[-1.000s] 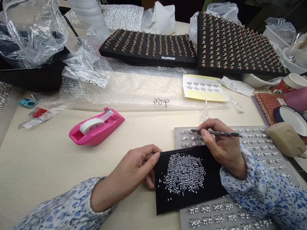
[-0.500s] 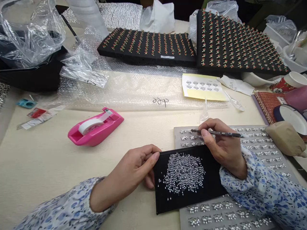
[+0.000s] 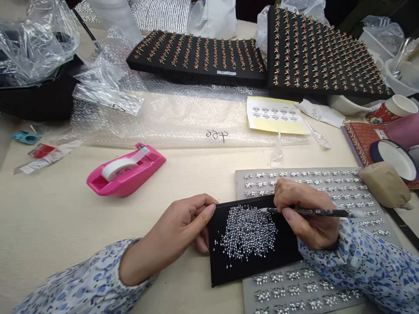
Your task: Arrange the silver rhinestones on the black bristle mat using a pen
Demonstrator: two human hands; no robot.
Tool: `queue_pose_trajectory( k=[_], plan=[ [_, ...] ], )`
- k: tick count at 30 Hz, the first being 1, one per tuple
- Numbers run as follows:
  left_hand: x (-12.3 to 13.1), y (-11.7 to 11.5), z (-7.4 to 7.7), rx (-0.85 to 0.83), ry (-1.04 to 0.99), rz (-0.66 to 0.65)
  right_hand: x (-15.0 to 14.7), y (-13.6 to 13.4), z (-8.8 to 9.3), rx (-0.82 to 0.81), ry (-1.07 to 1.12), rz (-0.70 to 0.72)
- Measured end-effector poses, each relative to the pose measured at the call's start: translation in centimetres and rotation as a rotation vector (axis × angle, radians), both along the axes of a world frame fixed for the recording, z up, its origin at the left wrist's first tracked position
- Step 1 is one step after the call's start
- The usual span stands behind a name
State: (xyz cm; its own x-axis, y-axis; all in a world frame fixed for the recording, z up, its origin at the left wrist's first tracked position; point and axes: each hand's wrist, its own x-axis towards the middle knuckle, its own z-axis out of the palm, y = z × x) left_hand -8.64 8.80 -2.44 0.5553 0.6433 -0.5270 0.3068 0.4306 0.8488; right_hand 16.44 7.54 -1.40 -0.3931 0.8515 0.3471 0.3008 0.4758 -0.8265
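Observation:
My left hand (image 3: 183,231) grips the left edge of a black tray (image 3: 225,277), thumb on top and fingers beneath. A patch of small shiny rhinestones (image 3: 248,233) is spread over that tray. My right hand (image 3: 306,213) pinches a dark, pen-like picking stick (image 3: 322,212), its pale tip at the upper right edge of the rhinestones. Under the tray lies a grey foam board (image 3: 347,198) set with rows of silver jewellery pieces (image 3: 294,274); the tray and my right arm hide part of it.
A pink tape dispenser (image 3: 127,172) sits left of my hands. Behind are two black foam boards (image 3: 196,52) with red-and-gold pieces, a label sheet (image 3: 275,115) and bubble wrap (image 3: 157,117). To the right lie a tan lump (image 3: 384,185), a white-topped roll (image 3: 394,159) and a paper cup (image 3: 393,109).
My right hand has moved down from the foam board's silver pieces, bringing the stick's tip to the rhinestones. My left hand still holds the tray. The whole view has shifted slightly.

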Motion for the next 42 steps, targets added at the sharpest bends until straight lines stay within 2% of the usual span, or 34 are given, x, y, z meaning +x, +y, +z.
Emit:
queue_pose_trajectory(
  k=[7,11,13,15,23,42],
  plan=[
    [0.0,0.0,0.1,-0.002,-0.001,-0.001,-0.1,0.0,0.2,0.001,-0.018,-0.019],
    [0.0,0.0,0.1,-0.008,-0.002,0.010,-0.3,0.2,0.1,0.041,0.075,-0.205],
    [0.0,0.0,0.1,-0.009,-0.001,0.009,-0.4,0.6,0.0,0.044,0.035,-0.310],
    [0.0,-0.1,0.2,-0.009,-0.001,0.006,-0.6,1.0,-0.1,0.027,-0.035,-0.357],
    [0.1,0.0,0.1,-0.008,0.003,0.005,-0.7,1.5,-0.1,0.029,-0.189,-0.395],
    [0.0,-0.1,0.1,-0.006,0.014,0.002,-0.8,1.5,-0.3,0.017,-0.217,-0.415]
  ],
)
